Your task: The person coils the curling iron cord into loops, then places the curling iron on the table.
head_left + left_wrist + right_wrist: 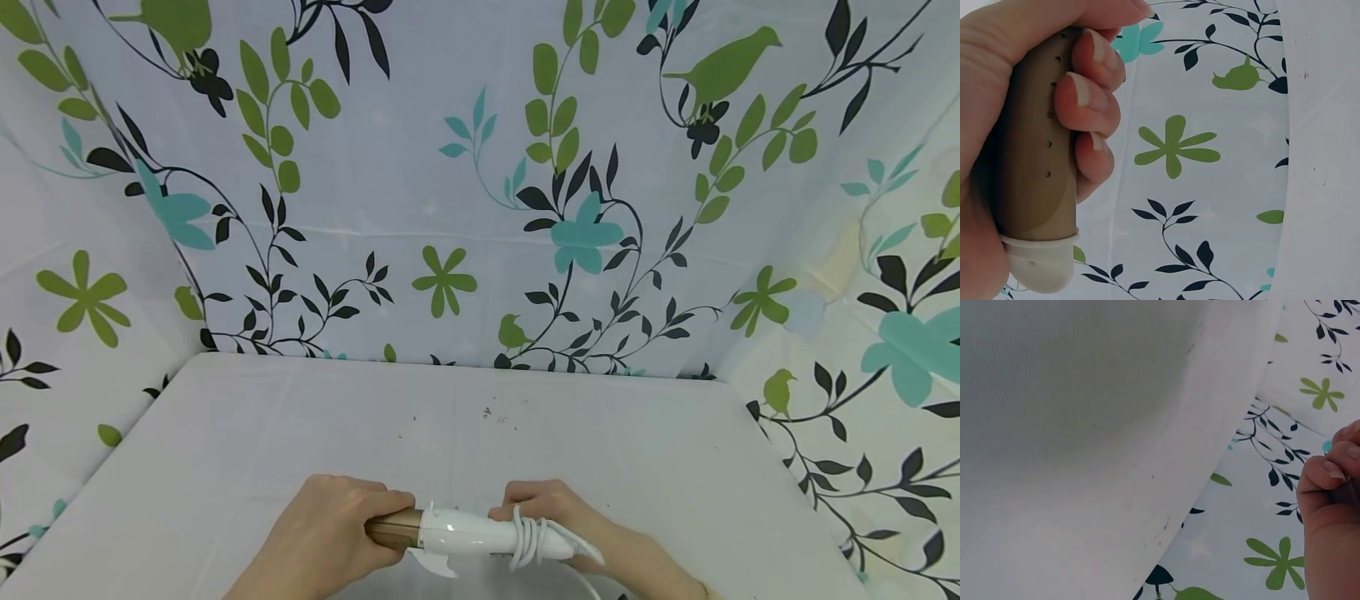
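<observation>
A hair iron [465, 533] with a brown barrel and a white handle lies level between the two hands in the head view. My left hand [330, 529] grips its brown end; in the left wrist view, fingers wrap round the brown barrel [1041, 156], which has a row of small holes and a white collar. Several loops of white cord [528, 537] circle the handle. My right hand [558, 508] is behind the handle, its curled fingers at the cord loops; the handle partly hides its grip. In the right wrist view curled fingers [1329, 472] show at the edge.
A white-covered table [300, 425] lies beneath the hands, with small dark specks [491, 412] towards its far side. Patterned cloth [442, 225] with leaves, flowers and birds hangs behind it and at both sides. A stretch of cord [588, 583] hangs below the handle.
</observation>
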`<state>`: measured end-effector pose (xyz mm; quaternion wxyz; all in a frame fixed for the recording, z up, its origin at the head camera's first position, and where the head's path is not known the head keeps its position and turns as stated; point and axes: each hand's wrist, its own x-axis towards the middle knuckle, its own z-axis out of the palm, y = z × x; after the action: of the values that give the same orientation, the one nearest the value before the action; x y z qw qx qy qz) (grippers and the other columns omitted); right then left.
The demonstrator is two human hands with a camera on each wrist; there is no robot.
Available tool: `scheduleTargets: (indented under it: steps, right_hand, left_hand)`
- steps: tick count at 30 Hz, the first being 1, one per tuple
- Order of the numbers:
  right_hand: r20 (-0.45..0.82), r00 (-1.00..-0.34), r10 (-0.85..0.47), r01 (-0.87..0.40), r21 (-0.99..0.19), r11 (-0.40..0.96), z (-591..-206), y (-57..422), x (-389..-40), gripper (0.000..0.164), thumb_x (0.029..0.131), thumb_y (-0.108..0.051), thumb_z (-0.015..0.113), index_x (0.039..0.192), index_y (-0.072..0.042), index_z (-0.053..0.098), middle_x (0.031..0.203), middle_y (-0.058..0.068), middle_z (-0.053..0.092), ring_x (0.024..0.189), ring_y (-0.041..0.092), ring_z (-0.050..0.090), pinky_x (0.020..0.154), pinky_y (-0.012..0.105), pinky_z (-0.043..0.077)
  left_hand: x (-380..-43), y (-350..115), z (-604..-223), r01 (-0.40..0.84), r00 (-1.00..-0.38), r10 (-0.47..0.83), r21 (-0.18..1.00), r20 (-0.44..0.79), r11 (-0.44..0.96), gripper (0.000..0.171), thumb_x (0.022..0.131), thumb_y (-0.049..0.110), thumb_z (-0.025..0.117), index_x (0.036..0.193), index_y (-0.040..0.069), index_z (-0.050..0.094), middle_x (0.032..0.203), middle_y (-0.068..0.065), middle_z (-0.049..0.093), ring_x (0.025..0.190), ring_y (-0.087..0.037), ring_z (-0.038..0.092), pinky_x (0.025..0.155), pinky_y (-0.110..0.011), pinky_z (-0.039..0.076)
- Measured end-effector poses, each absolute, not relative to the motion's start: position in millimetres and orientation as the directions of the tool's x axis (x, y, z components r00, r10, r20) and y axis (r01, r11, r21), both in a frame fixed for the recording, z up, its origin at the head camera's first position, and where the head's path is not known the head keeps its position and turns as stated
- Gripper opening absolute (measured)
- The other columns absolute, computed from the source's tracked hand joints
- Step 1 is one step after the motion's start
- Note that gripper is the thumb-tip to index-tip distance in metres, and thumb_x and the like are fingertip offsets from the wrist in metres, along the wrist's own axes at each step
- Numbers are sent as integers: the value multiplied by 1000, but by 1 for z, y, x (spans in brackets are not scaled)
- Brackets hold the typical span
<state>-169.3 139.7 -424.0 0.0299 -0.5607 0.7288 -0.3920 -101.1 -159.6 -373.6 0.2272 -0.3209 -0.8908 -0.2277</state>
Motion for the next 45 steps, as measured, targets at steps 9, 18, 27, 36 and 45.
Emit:
scheduleTargets:
  steps: [9, 18, 27, 36, 45]
  right_hand:
    - [281, -605, -745, -566, -810, 154, -431, 121, -153, 9, 91, -10, 68, 92, -5, 61, 82, 9, 69, 75, -7, 51, 68, 20, 52]
    - [300, -560, -772, -616, -774, 145, -436, 116, -143, 15, 99, -10, 57, 107, -3, 67, 92, 9, 70, 77, -5, 55, 66, 18, 53]
    - [320, -571, -756, -698, -673, 243, -433, 109, -136, 20, 100, -14, 57, 96, -4, 74, 81, 2, 69, 67, -12, 47, 58, 9, 47]
    - [81, -628, -774, -463, -838, 288, -425, 108, -130, 22, 100, -13, 56, 89, -3, 73, 86, 1, 67, 62, -10, 48, 58, 17, 50]
    - [-160, -542, -825, -179, -937, 300, -412, 119, -129, 22, 101, -18, 53, 106, -6, 71, 121, -2, 64, 66, -3, 46, 63, 15, 45]
  left_hand:
    - [-101, -159, -373, 612, -732, 415, 254, 540, 749, 37, 50, 7, 81, 73, 31, 65, 59, 27, 43, 53, 11, 24, 49, -8, 24]
    - [-102, -158, -370, 481, -836, 335, 286, 435, 829, 29, 58, 11, 83, 80, 27, 73, 64, 22, 59, 51, 7, 33, 48, -16, 32]
    - [-105, -156, -373, 456, -835, 324, 231, 445, 860, 31, 55, 14, 81, 67, 33, 59, 56, 25, 44, 51, 4, 29, 47, -17, 28]
    - [-105, -156, -376, 439, -842, 318, 212, 437, 873, 35, 55, 15, 80, 63, 34, 52, 54, 25, 38, 51, 2, 27, 47, -18, 26]
    - [-105, -156, -375, 426, -853, 307, 221, 422, 877, 34, 56, 14, 79, 63, 34, 52, 54, 24, 36, 50, 2, 27, 47, -18, 25]
